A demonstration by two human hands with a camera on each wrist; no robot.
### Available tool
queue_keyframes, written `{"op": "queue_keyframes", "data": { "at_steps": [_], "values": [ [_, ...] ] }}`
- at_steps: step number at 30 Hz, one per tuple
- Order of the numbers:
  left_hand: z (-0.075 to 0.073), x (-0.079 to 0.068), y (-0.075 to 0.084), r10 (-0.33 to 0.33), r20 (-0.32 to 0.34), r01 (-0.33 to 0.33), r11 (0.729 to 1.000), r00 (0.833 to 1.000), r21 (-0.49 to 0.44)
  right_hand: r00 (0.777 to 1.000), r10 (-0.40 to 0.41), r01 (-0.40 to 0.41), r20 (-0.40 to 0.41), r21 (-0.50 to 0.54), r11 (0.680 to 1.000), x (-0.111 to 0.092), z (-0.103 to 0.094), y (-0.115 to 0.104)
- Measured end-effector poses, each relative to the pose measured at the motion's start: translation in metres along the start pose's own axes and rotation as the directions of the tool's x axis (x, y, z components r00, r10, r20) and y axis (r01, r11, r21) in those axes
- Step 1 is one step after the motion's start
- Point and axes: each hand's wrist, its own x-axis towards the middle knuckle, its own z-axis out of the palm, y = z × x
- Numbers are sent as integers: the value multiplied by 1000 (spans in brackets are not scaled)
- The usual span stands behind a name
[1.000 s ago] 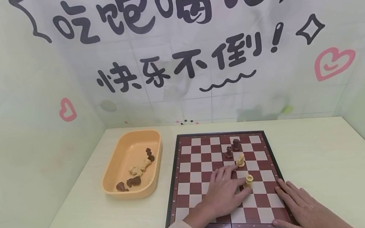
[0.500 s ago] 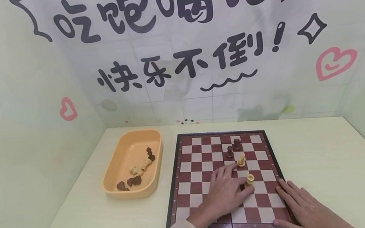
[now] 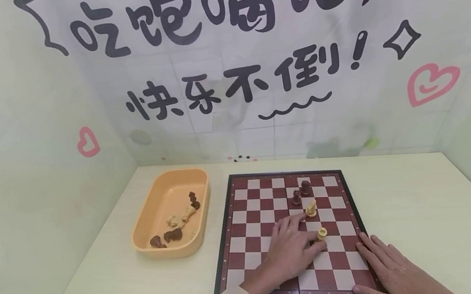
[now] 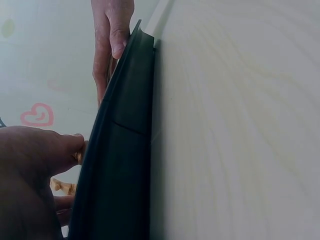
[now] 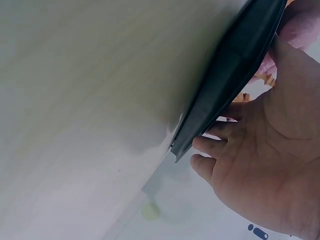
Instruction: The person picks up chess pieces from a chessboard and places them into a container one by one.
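My left hand [image 3: 290, 249] lies low over the chessboard [image 3: 251, 257], its thumb and index finger pinching a cream rook [image 3: 321, 232] on the board's right half. Another fingertip of it is right at the base of a cream chess piece with a slanted top [image 3: 311, 209]. Just behind stand two dark brown chess pieces, one shorter [image 3: 296, 197] and one taller [image 3: 305, 187]. My right hand [image 3: 395, 268] rests at the board's near right corner, fingers extended along the right edge and thumb on the front frame. In the right wrist view, its fingers [image 5: 210, 146] touch the board's side.
An orange plastic tray [image 3: 169, 252] stands left of the board, with several dark [image 3: 173, 234] and cream chess pieces [image 3: 175, 221] lying in it. The pale table [image 3: 419, 200] ends at a back wall [image 3: 234, 139] with black lettering.
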Motion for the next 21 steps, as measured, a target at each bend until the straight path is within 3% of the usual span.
{"op": "queue_keyframes", "data": {
  "at_steps": [8, 21],
  "values": [
    [-1, 0, -2, -4, -5, 3, 1000, 1000, -22, 1000, -16, 16, -18, 1, 1000, -1, -1, 0],
    [-8, 2, -4, -62, -20, 59, 990, 998, -126, 1000, -13, 13, -22, 9, 1000, -2, 0, 0]
  ]
}}
